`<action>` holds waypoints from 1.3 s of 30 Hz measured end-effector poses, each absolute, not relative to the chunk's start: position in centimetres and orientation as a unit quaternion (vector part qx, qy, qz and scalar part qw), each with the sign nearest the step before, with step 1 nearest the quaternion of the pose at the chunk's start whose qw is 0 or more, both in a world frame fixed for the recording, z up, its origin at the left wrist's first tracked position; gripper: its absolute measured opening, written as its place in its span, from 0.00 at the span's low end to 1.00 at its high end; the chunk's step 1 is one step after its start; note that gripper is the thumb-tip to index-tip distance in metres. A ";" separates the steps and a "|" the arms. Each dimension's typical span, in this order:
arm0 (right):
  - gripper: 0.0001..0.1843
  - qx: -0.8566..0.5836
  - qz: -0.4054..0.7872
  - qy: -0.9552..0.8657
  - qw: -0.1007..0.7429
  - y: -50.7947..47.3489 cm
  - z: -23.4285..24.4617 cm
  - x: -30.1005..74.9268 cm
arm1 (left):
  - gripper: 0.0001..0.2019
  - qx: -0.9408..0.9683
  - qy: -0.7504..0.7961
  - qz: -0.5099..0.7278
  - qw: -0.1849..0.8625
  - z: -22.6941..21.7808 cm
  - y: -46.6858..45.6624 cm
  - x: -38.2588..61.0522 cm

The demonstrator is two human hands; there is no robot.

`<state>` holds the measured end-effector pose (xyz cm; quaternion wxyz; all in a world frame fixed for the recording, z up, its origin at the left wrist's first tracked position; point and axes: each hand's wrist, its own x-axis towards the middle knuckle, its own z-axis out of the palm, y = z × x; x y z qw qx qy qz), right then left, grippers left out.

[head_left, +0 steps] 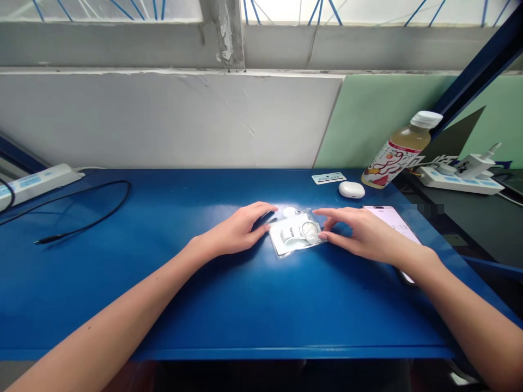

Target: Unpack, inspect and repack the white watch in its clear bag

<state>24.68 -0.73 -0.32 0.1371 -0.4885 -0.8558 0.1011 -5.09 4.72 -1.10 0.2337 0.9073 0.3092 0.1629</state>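
- Left hand (244, 227): thumb and fingers parted, at left edge of clear packet (296, 234).
- Right hand (363, 231): fingertips at packet's right edge; cannot tell whether pinching.

The left forearm (143, 302) and right forearm (461, 310) are bare, reaching forward and angling inward. The left hand (241, 227) points right, thumb and forefinger parted, wrist (199, 250) nearly straight. The right hand (363, 231) faces it, held palm inward, thumb and forefinger likewise apart; its remaining fingers seem curled, though they are partly hidden.
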 end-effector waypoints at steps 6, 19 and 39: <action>0.31 -0.492 0.083 -0.854 0.149 -0.5 -0.3 25.2 | 0.34 0.903 0.350 0.149 0.202 -1.1 3.8 -4.6; 0.44 -0.492 0.171 -0.847 0.101 -0.5 -0.7 25.8 | 0.38 0.914 0.339 0.082 0.206 -0.8 3.7 -5.0; 0.46 -0.484 0.215 -0.845 0.076 -0.6 -0.7 25.8 | 0.29 0.920 0.331 0.098 0.184 -1.3 3.6 -4.8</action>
